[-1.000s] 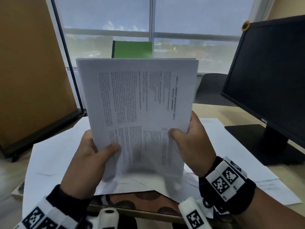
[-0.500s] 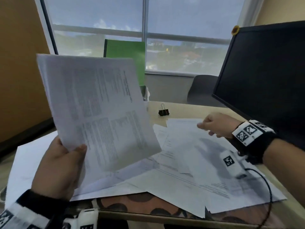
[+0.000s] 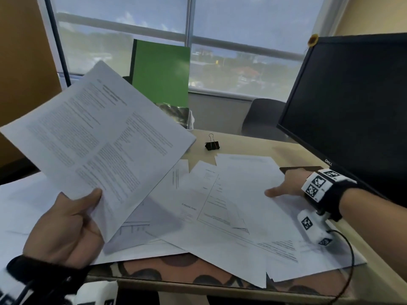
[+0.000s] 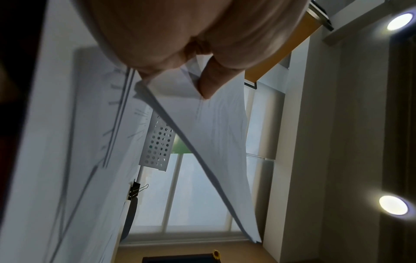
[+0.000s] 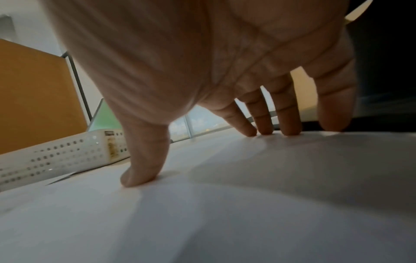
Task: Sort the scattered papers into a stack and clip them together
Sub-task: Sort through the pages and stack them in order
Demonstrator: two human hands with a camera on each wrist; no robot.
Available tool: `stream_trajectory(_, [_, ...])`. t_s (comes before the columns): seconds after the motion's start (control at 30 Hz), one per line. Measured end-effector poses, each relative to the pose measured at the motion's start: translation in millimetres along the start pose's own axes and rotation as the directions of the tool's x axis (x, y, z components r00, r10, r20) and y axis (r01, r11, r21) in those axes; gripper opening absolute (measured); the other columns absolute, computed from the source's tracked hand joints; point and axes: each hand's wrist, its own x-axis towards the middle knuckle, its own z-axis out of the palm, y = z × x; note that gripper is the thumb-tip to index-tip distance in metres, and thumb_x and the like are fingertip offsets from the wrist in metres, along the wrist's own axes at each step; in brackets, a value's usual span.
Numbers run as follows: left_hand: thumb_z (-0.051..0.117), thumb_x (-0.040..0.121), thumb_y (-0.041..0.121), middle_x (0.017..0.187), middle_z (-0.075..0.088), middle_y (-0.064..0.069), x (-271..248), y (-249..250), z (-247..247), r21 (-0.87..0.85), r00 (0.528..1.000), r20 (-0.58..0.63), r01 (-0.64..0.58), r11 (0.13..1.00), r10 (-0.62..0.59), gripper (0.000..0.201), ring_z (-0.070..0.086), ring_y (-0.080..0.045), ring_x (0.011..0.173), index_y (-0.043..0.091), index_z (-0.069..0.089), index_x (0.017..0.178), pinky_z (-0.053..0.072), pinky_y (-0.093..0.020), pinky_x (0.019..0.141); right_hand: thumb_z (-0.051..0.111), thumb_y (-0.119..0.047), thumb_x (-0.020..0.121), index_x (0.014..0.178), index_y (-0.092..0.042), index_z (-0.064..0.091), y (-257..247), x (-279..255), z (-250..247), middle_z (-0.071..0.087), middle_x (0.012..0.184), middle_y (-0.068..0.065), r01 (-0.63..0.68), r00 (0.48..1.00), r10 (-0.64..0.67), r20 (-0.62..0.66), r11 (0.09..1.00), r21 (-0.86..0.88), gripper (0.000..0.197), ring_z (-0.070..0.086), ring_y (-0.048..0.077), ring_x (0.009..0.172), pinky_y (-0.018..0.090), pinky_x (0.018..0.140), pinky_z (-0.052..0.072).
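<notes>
At the near left of the desk (image 3: 259, 142), the left hand (image 3: 66, 227) holds the gathered stack (image 3: 94, 137) up off the surface, thumb pinched over its lower corner, the sheets tilted with their long axis running up and away to the left. Just beyond and to the right, the loose papers (image 3: 198, 216) lie overlapped at mixed angles across the desk. The right hand (image 3: 286, 183) rests on the top sheet (image 5: 247, 195) at the pile's right side, fingers spread and straight, fingertips (image 5: 290, 131) pressing down, holding nothing. That sheet lies directly under this hand, so the right is clearly the nearer one to draw it toward the stack. Farther back, the binder clip (image 3: 212, 144) stands untouched, well apart from both hands, before the green folder (image 3: 161, 73) and beside the monitor (image 3: 352, 106).
</notes>
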Motion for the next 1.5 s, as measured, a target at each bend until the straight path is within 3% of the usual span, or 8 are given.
stream_trajectory(0.13, [0.054, 0.09, 0.012, 0.131, 0.073, 0.001, 1, -1, -2, 0.036, 1.0, 0.009, -0.018, 0.999, 0.018, 0.049, 0.075, -0.02, 0.11, 0.029, 0.069, 0.133, 0.063, -0.043, 0.084, 0.052, -0.088, 0.073, 0.129, -0.009, 0.061, -18, -16, 5, 0.061, 0.131, 0.011, 0.042, 0.997, -0.038, 0.072, 0.997, -0.067, 0.098, 0.057, 0.029, 0.118, 0.036, 0.1, 0.046])
stream_trajectory(0.27, [0.056, 0.083, 0.014, 0.125, 0.076, 0.005, 0, -2, 1, 0.014, 0.999, 0.003, -0.046, 0.999, 0.046, 0.055, 0.076, -0.013, 0.105, 0.027, 0.065, 0.136, 0.064, -0.031, 0.079, 0.045, -0.093, 0.071, 0.083, -0.017, 0.058, -30, -23, 12, 0.061, 0.097, 0.004, 0.12, 0.991, -0.11, 0.083, 0.984, -0.132, 0.079, 0.061, 0.024, 0.094, 0.034, 0.084, 0.05])
stream_trajectory(0.5, [0.057, 0.073, 0.013, 0.107, 0.08, 0.012, -2, -2, 7, -0.016, 0.997, -0.047, -0.057, 0.998, 0.056, 0.041, 0.078, -0.005, 0.091, 0.031, 0.079, 0.102, 0.061, -0.018, 0.067, 0.049, -0.084, 0.08, 0.104, -0.017, 0.055, -46, -52, 11, 0.065, 0.114, 0.005, 0.234, 0.972, -0.235, 0.015, 0.954, -0.185, 0.071, 0.061, 0.023, 0.099, 0.035, 0.086, 0.05])
stream_trajectory(0.7, [0.049, 0.099, 0.005, 0.126, 0.075, 0.004, 0, -3, 0, 0.014, 0.998, -0.048, -0.037, 0.999, 0.038, 0.049, 0.077, -0.013, 0.104, 0.024, 0.06, 0.143, 0.064, -0.025, 0.074, 0.06, -0.099, 0.042, 0.127, -0.019, 0.045, -80, -102, 20, 0.059, 0.115, -0.001, 0.397, 0.911, -0.372, 0.177, 0.907, -0.139, 0.118, 0.06, 0.018, 0.099, 0.039, 0.09, 0.052])
stream_trajectory(0.93, [0.058, 0.079, 0.013, 0.134, 0.072, 0.002, 2, -3, -3, 0.043, 0.998, -0.032, -0.057, 0.997, 0.059, 0.067, 0.074, -0.017, 0.112, 0.024, 0.058, 0.146, 0.063, -0.033, 0.085, 0.077, -0.081, 0.054, 0.142, -0.026, 0.044, -71, -98, 8, 0.061, 0.131, -0.007, 0.445, 0.893, -0.435, 0.121, 0.892, -0.081, 0.109, 0.058, 0.017, 0.117, 0.034, 0.097, 0.048])
stream_trajectory(1.13, [0.056, 0.091, 0.01, 0.139, 0.069, 0.001, 6, -4, -9, 0.061, 0.999, -0.025, -0.037, 0.997, 0.038, 0.057, 0.069, -0.021, 0.122, 0.025, 0.058, 0.146, 0.056, -0.04, 0.097, 0.083, -0.075, 0.047, 0.099, -0.029, 0.067, -39, -78, -12, 0.074, 0.094, -0.014, 0.449, 0.877, -0.473, 0.084, 0.869, 0.208, 0.071, 0.069, 0.007, 0.088, 0.032, 0.082, 0.057])
stream_trajectory(1.27, [0.067, 0.08, 0.015, 0.138, 0.069, 0.001, 6, -4, -9, 0.062, 0.999, -0.018, -0.033, 0.998, 0.035, 0.067, 0.071, -0.02, 0.12, 0.025, 0.057, 0.146, 0.06, -0.039, 0.092, 0.08, -0.08, 0.047, 0.095, -0.025, 0.07, -28, -72, -15, 0.077, 0.091, -0.012, 0.458, 0.857, -0.507, 0.091, 0.831, 0.316, 0.074, 0.073, 0.009, 0.081, 0.027, 0.071, 0.056])
stream_trajectory(1.5, [0.043, 0.106, 0.002, 0.134, 0.072, 0.001, 5, -6, -7, 0.052, 0.999, -0.023, -0.024, 0.998, 0.026, 0.048, 0.073, -0.018, 0.115, 0.022, 0.056, 0.147, 0.063, -0.033, 0.084, 0.069, -0.095, 0.033, 0.1, -0.029, 0.063, -26, -66, 2, 0.071, 0.103, -0.009, 0.502, 0.833, -0.546, 0.084, 0.812, 0.298, 0.094, 0.067, 0.013, 0.097, 0.043, 0.091, 0.056])
